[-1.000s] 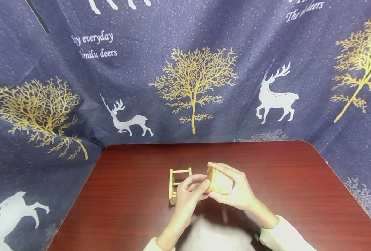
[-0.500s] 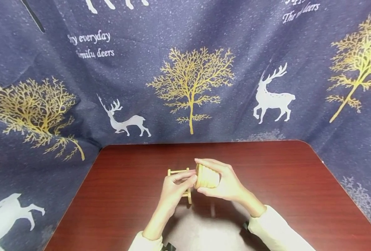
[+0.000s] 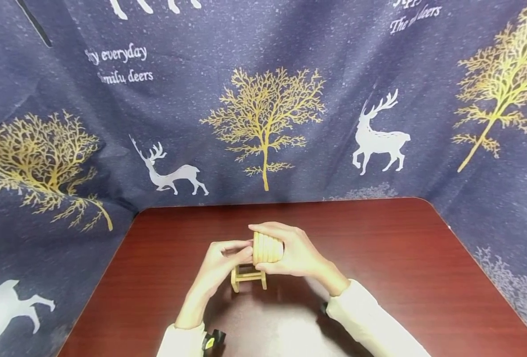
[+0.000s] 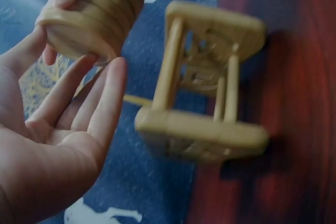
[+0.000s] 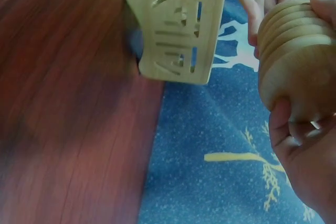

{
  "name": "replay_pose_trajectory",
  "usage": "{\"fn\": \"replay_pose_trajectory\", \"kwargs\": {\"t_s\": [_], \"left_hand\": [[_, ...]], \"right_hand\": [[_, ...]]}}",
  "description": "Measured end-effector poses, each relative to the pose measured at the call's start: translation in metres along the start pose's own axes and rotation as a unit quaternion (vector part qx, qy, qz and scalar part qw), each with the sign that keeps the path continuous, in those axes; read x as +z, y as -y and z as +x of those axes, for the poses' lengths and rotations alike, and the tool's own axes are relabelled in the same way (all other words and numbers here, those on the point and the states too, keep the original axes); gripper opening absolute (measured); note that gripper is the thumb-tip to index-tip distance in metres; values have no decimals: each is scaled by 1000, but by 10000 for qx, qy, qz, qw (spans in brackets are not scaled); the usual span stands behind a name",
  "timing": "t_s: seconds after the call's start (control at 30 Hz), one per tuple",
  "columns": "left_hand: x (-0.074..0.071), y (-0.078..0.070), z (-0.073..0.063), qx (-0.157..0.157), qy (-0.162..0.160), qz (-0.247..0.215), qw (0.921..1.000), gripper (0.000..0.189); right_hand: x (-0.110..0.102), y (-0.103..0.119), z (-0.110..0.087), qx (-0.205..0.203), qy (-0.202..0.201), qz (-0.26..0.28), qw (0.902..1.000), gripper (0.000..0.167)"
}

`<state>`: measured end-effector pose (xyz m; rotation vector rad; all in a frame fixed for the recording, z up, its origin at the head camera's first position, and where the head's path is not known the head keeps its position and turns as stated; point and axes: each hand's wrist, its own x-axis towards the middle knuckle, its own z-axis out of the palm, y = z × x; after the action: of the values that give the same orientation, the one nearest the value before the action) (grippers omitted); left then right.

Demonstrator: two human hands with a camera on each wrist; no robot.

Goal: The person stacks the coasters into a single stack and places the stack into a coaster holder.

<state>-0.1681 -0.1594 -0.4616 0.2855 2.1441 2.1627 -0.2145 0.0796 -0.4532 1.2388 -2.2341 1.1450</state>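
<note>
A stack of round wooden coasters (image 3: 267,248) is held sideways in the air above the table. My right hand (image 3: 296,250) grips it around the rims, thumb below and fingers over the top. At the stack's left end, my left hand (image 3: 218,263) pinches the rim of the end coaster (image 4: 79,40) between thumb and fingertips. Below the hands stands a small wooden rack (image 3: 249,277), partly hidden in the head view. The left wrist view shows the rack's two side panels joined by round rods (image 4: 168,66); cut-out slots mark a panel (image 5: 178,30) in the right wrist view.
The reddish-brown table (image 3: 357,238) extends around the hands, with a bright glare spot near its front. A dark blue cloth (image 3: 192,99) printed with trees and deer hangs behind and beside it. A black strap device (image 3: 214,339) sits at the left cuff.
Both hands have moved left with the coaster stack, from the right of the rack to above it. The head view has turned slightly to the right.
</note>
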Motion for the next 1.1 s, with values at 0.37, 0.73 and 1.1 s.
{"fn": "replay_pose_trajectory", "kwargs": {"t_s": [0.37,0.73,1.1], "left_hand": [[-41,-1,-5,-21,-11,980,9952,32],[-61,3,-6,-204,302,1311,9907,31],[-68,11,-4,13,712,1600,9845,31]], "right_hand": [[26,3,21,188,380,30,9991,82],[43,0,23,99,681,-160,9975,84],[51,-4,21,126,812,-225,9964,82]]}}
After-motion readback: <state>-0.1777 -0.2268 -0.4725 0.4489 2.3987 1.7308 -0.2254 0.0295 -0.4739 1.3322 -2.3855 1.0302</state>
